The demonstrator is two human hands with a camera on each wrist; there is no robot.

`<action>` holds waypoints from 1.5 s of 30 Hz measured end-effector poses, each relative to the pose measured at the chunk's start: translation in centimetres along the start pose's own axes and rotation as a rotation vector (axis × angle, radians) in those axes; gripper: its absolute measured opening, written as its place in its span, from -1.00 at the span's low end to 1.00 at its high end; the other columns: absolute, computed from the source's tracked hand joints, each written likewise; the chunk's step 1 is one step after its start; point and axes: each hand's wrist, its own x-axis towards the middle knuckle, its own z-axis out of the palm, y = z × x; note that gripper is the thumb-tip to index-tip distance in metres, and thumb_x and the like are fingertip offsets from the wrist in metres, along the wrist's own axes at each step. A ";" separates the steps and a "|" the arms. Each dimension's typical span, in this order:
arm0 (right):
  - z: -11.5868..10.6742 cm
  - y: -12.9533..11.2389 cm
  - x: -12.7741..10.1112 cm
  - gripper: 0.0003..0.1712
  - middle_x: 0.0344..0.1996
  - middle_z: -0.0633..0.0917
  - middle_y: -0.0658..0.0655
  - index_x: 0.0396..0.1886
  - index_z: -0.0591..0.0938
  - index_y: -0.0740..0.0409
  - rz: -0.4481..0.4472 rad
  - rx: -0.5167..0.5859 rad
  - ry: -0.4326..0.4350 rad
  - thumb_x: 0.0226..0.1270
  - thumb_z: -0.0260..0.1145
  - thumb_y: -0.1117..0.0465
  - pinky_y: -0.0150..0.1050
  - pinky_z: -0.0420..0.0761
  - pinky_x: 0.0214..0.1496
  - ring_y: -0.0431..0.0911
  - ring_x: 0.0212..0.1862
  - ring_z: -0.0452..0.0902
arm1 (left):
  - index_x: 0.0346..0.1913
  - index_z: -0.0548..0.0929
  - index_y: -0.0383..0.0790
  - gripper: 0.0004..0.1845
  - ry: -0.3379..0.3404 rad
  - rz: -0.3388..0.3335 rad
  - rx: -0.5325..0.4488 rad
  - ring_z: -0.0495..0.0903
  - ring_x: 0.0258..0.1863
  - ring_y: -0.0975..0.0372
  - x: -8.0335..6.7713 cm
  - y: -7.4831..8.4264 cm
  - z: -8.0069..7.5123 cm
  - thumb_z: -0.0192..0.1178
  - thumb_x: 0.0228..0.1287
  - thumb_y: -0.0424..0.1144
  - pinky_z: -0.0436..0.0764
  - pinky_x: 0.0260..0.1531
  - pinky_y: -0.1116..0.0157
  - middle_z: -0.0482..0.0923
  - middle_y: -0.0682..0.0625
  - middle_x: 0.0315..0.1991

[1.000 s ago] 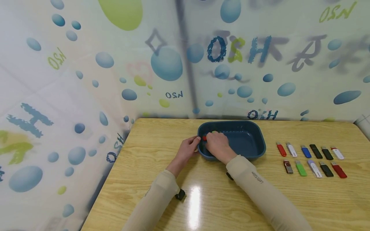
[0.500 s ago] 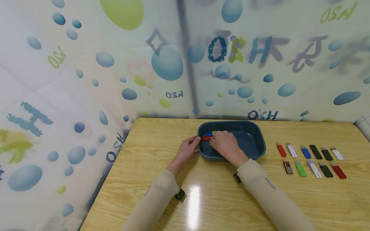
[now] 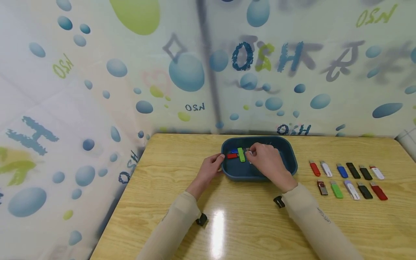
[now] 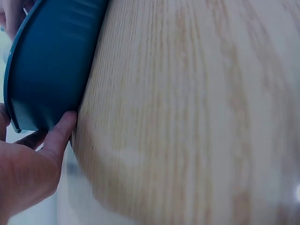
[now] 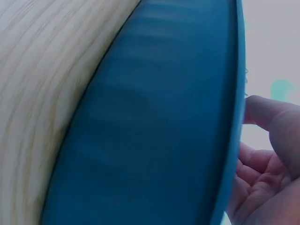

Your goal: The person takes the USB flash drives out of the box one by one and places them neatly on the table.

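Note:
At the tray's left end my left hand [image 3: 211, 168] grips the dark blue plastic tray [image 3: 286, 169], thumb on the rim. In the left wrist view its fingers [image 4: 63, 131] reach low along the outer wall. Inside the tray lie a red USB stick [image 3: 232, 156], a blue USB stick [image 3: 234, 151] and a green USB stick [image 3: 241, 154]. My right hand [image 3: 268, 162] reaches over the front rim, thumb and forefinger pinching a light-coloured USB stick [image 3: 250, 159], mostly covered by the fingers. In the right wrist view, the tray wall hides those fingertips.
Two rows of USB sticks lie right of the tray, among them a blue one [image 3: 342, 170], a green one [image 3: 336, 190] and a dark red one [image 3: 379, 191]. A printed curtain [image 3: 188, 72] stands behind the wooden table [image 3: 182, 151].
My right hand has moved right inside the tray, from over the red stick to past the green one, uncovering the red, blue and green sticks. The left hand keeps its place.

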 end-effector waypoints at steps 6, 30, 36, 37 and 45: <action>-1.2 0.9 -1.2 -0.68 -0.43 0.71 0.06 -0.10 0.73 0.29 0.012 0.020 0.035 0.50 0.33 0.08 -0.21 0.49 -0.43 -0.08 -0.46 0.52 | 0.49 0.40 -0.40 -0.44 0.003 -0.009 0.014 0.52 0.34 -0.08 0.1 0.0 0.0 0.01 0.66 -0.08 0.68 0.11 0.07 0.44 -0.29 0.41; -6.2 5.6 -6.1 -0.63 -0.29 0.77 0.21 -0.04 0.70 0.32 0.017 -0.004 0.165 0.52 0.31 0.06 -0.09 0.61 -0.37 0.10 -0.28 0.70 | 0.48 0.42 -0.38 -0.44 0.002 -0.011 0.000 0.53 0.33 -0.06 0.0 -0.1 0.0 0.02 0.65 -0.07 0.69 0.12 0.09 0.44 -0.28 0.41; -7.6 7.1 -7.3 -0.55 -0.23 0.76 0.23 0.07 0.68 0.30 0.057 -0.018 0.183 0.55 0.27 -0.01 -0.14 0.55 -0.40 0.13 -0.24 0.68 | 0.48 0.42 -0.37 -0.44 0.006 -0.011 0.001 0.53 0.33 -0.06 0.0 0.0 0.0 0.04 0.65 -0.07 0.69 0.12 0.10 0.44 -0.28 0.41; -7.8 7.4 -7.5 -0.55 -0.23 0.76 0.23 0.07 0.68 0.31 0.060 -0.027 0.187 0.55 0.27 -0.02 -0.15 0.55 -0.40 0.13 -0.24 0.68 | 0.48 0.42 -0.37 -0.44 0.007 -0.012 -0.001 0.53 0.33 -0.05 0.0 0.0 0.0 0.04 0.64 -0.06 0.69 0.12 0.10 0.44 -0.28 0.41; -9.4 9.9 -9.0 -0.52 -0.22 0.76 0.27 0.09 0.66 0.35 0.101 -0.072 0.189 0.54 0.28 -0.02 -0.23 0.49 -0.44 0.18 -0.22 0.68 | 0.47 0.44 -0.37 -0.45 0.001 -0.007 -0.004 0.55 0.31 -0.05 0.1 -0.1 -0.1 0.03 0.65 -0.07 0.69 0.11 0.11 0.45 -0.28 0.40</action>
